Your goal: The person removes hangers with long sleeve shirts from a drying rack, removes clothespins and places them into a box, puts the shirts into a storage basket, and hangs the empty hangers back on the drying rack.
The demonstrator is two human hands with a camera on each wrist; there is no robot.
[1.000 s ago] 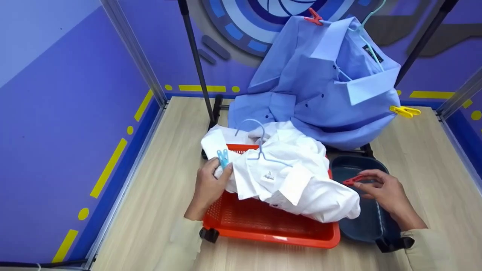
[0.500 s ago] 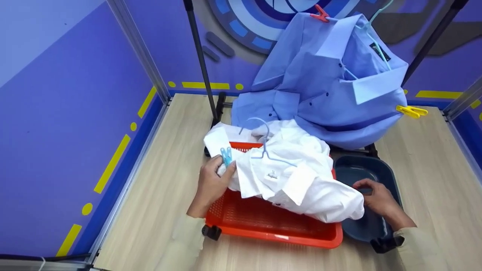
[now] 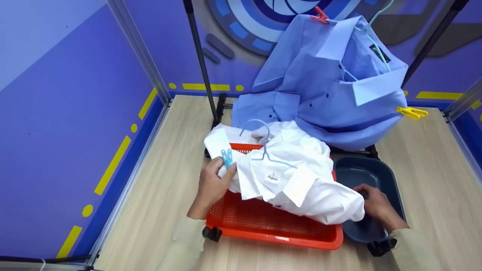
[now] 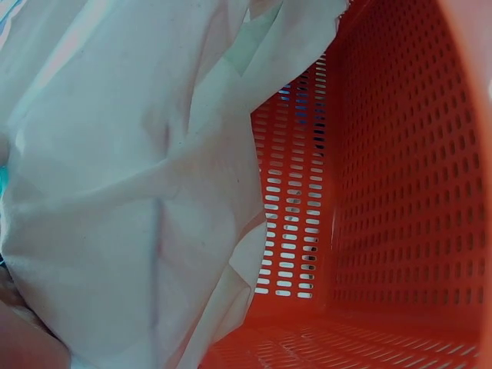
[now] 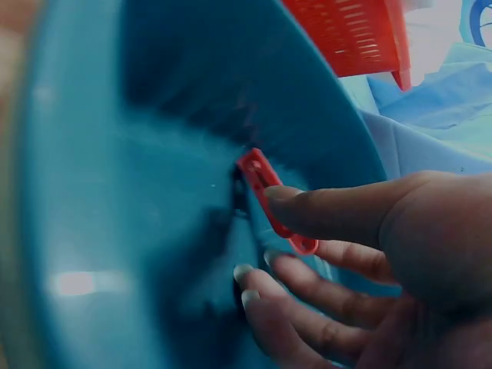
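Note:
A white shirt on a light blue wire hanger lies across the red basket. A light blue clothespin sits at the shirt's left shoulder. My left hand grips the shirt there, its thumb beside that clothespin. My right hand is beside the shirt's right end, over the dark basin. In the right wrist view it pinches a red clothespin between thumb and index finger; the head view hides this clothespin. Whether the clothespin touches the shirt cannot be told.
Behind the basket, a blue shirt hangs on a mint green hanger, with a red clothespin and a yellow clothespin on it. Black rack poles stand on the wooden surface.
My right hand has moved left and a little down, up to the white shirt's right end, carrying the red clothespin out of the head view's sight. My left hand keeps its grip.

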